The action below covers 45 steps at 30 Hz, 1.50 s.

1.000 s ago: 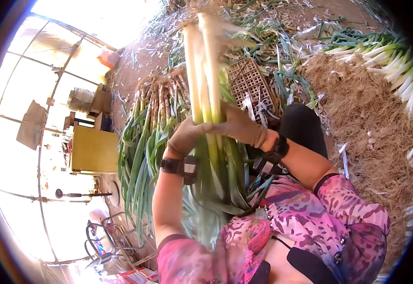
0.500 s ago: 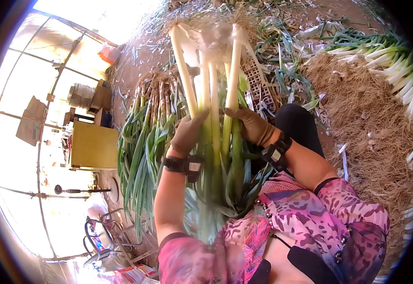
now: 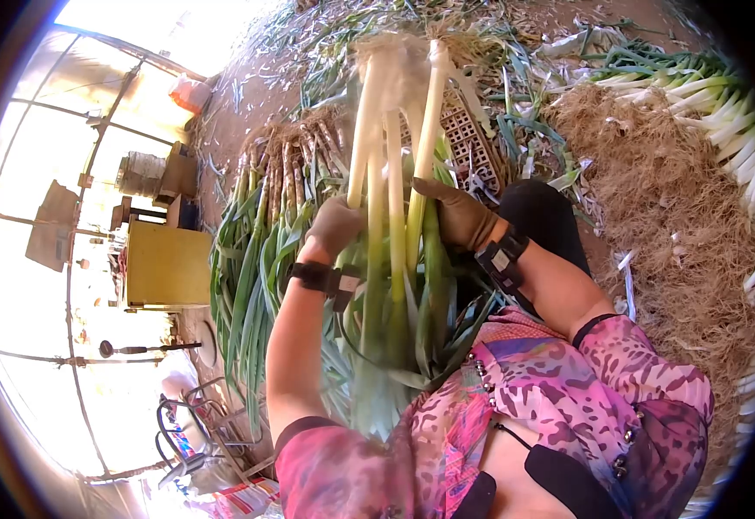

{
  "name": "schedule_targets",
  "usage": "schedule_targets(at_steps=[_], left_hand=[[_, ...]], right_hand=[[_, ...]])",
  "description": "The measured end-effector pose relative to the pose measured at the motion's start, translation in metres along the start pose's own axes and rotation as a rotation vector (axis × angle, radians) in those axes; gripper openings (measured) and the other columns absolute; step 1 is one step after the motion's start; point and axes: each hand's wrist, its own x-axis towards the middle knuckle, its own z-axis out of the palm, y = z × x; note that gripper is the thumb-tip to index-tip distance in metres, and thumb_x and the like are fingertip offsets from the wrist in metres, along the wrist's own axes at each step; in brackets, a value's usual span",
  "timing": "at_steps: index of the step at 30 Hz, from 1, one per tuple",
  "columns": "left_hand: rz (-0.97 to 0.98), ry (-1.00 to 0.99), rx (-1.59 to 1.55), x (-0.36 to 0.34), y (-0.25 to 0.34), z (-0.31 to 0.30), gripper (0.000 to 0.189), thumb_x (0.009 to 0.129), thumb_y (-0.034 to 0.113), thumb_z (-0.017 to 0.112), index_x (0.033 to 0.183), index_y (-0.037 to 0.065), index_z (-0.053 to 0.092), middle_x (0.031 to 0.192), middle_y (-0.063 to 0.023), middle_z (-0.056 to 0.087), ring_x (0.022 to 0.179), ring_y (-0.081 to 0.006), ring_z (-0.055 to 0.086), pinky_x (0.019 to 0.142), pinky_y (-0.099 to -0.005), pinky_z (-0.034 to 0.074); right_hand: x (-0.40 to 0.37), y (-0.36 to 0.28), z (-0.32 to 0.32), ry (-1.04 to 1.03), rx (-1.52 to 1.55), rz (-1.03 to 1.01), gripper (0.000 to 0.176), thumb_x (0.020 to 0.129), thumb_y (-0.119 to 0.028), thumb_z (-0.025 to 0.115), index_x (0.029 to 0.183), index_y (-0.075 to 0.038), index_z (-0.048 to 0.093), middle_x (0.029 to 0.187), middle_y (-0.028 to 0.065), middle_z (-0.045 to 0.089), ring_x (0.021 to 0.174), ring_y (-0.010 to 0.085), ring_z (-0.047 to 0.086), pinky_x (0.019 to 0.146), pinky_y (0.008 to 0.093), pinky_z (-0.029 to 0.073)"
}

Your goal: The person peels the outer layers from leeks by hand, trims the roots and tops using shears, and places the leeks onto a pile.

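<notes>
A bunch of long green onions (image 3: 396, 216) stands upright in front of me, roots up and green leaves down toward my lap. The root ends at the top are blurred. My left hand (image 3: 338, 227), in a brown glove, is closed around stalks on the left side of the bunch. On the other side my right hand (image 3: 461, 214), also gloved, grips the stalks with its thumb laid across a pale one. The fingers of both hands are partly hidden behind the stalks and leaves. Just left of the bunch lies a pile of untrimmed green onions (image 3: 261, 229) with brownish stems.
A plastic crate (image 3: 468, 138) lies beyond my right hand. To the right, a thick mat of roots (image 3: 654, 208) borders rows of pale-stalked onions (image 3: 741, 147). Leaf scraps litter the ground. At left are a yellow cabinet (image 3: 168, 264) and a metal chair frame (image 3: 191, 424).
The tops of the stalks have drawn closer together, the left ones shifting right. My left hand has moved slightly left and its thumb no longer shows across the stalk.
</notes>
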Motion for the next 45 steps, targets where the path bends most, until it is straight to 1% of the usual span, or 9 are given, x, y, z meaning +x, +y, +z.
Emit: schedule_targets(at_steps=[5, 13, 18, 26, 32, 34, 36, 41, 45], left_hand=[[0.124, 0.312, -0.191, 0.013, 0.007, -0.005, 0.028, 0.095, 0.026, 0.067, 0.093, -0.002, 0.070, 0.073, -0.0060, 0.069, 0.059, -0.0133, 0.064, 0.055, -0.0294, 0.051], [0.080, -0.073, -0.421, 0.017, 0.024, 0.000, 0.032, 0.096, 0.026, 0.065, 0.111, -0.001, 0.071, 0.079, -0.0050, 0.071, 0.061, -0.0112, 0.064, 0.056, -0.0231, 0.051], [-0.137, 0.716, 0.598, 0.038, -0.018, -0.063, 0.044, 0.086, 0.040, 0.064, 0.100, -0.001, 0.073, 0.088, -0.0209, 0.073, 0.084, -0.0352, 0.072, 0.079, -0.0460, 0.057], [-0.260, -0.133, -0.031, 0.057, -0.028, 0.003, 0.026, 0.082, 0.023, 0.072, 0.080, -0.003, 0.071, 0.065, -0.0077, 0.068, 0.054, -0.0145, 0.064, 0.052, -0.0326, 0.052], [0.665, -0.491, 1.414, 0.153, -0.120, 0.137, 0.020, 0.092, 0.017, 0.058, 0.101, 0.018, 0.076, 0.097, -0.0067, 0.076, 0.084, -0.0284, 0.074, 0.070, -0.0382, 0.059], [0.566, -0.702, 1.492, 0.112, -0.063, 0.157, 0.023, 0.090, 0.026, 0.061, 0.100, 0.013, 0.078, 0.103, -0.0111, 0.075, 0.092, -0.0264, 0.074, 0.076, -0.0370, 0.059], [0.344, -0.508, 1.161, 0.148, -0.133, 0.180, 0.027, 0.089, 0.028, 0.062, 0.101, 0.010, 0.076, 0.104, -0.0134, 0.074, 0.092, -0.0277, 0.073, 0.075, -0.0372, 0.059], [-0.257, -0.303, -0.134, 0.082, -0.009, 0.079, 0.037, 0.087, 0.036, 0.067, 0.107, 0.004, 0.070, 0.096, -0.0074, 0.073, 0.083, -0.0230, 0.071, 0.075, -0.0378, 0.058], [0.070, -0.348, -0.281, 0.051, 0.051, 0.024, 0.050, 0.097, 0.041, 0.060, 0.126, 0.000, 0.056, 0.107, -0.0072, 0.064, 0.098, -0.0163, 0.061, 0.086, -0.0301, 0.051]], right_hand=[[0.007, 0.003, 0.002, 0.063, -0.111, -0.075, 0.035, 0.098, -0.026, 0.063, 0.124, -0.003, 0.060, 0.109, 0.0094, 0.068, 0.096, 0.0170, 0.067, 0.085, 0.0323, 0.056], [0.010, 0.003, 0.018, 0.082, -0.166, -0.022, 0.039, 0.095, -0.028, 0.067, 0.124, -0.003, 0.058, 0.104, 0.0089, 0.068, 0.093, 0.0201, 0.068, 0.083, 0.0343, 0.057], [-0.016, -0.014, 0.006, 0.157, -0.163, -0.056, 0.046, 0.090, -0.033, 0.070, 0.123, -0.004, 0.056, 0.103, 0.0108, 0.068, 0.095, 0.0233, 0.068, 0.087, 0.0390, 0.057], [-0.068, -0.014, -0.044, 0.465, -0.184, -0.291, 0.043, 0.096, -0.031, 0.065, 0.124, -0.001, 0.056, 0.108, 0.0141, 0.069, 0.096, 0.0248, 0.069, 0.091, 0.0386, 0.056], [-0.082, -0.042, -0.023, 0.501, -0.305, -0.340, 0.051, 0.095, -0.035, 0.065, 0.129, 0.001, 0.054, 0.109, 0.0134, 0.069, 0.099, 0.0239, 0.069, 0.092, 0.0373, 0.055], [-0.078, -0.043, -0.029, 0.526, -0.359, -0.370, 0.050, 0.095, -0.035, 0.065, 0.130, 0.000, 0.054, 0.109, 0.0132, 0.069, 0.099, 0.0236, 0.069, 0.092, 0.0371, 0.055], [-0.076, -0.043, -0.021, 0.550, -0.388, -0.365, 0.043, 0.099, -0.029, 0.063, 0.130, 0.000, 0.056, 0.110, 0.0103, 0.069, 0.097, 0.0188, 0.068, 0.090, 0.0331, 0.055], [-0.052, -0.043, -0.018, 0.453, -0.732, -0.381, 0.041, 0.098, -0.033, 0.065, 0.123, -0.001, 0.061, 0.107, 0.0062, 0.067, 0.096, 0.0130, 0.063, 0.085, 0.0281, 0.053], [0.011, 0.023, 0.025, 0.410, -1.192, -0.469, 0.057, 0.092, -0.033, 0.070, 0.132, 0.000, 0.047, 0.110, 0.0129, 0.065, 0.098, 0.0219, 0.064, 0.087, 0.0342, 0.052]])
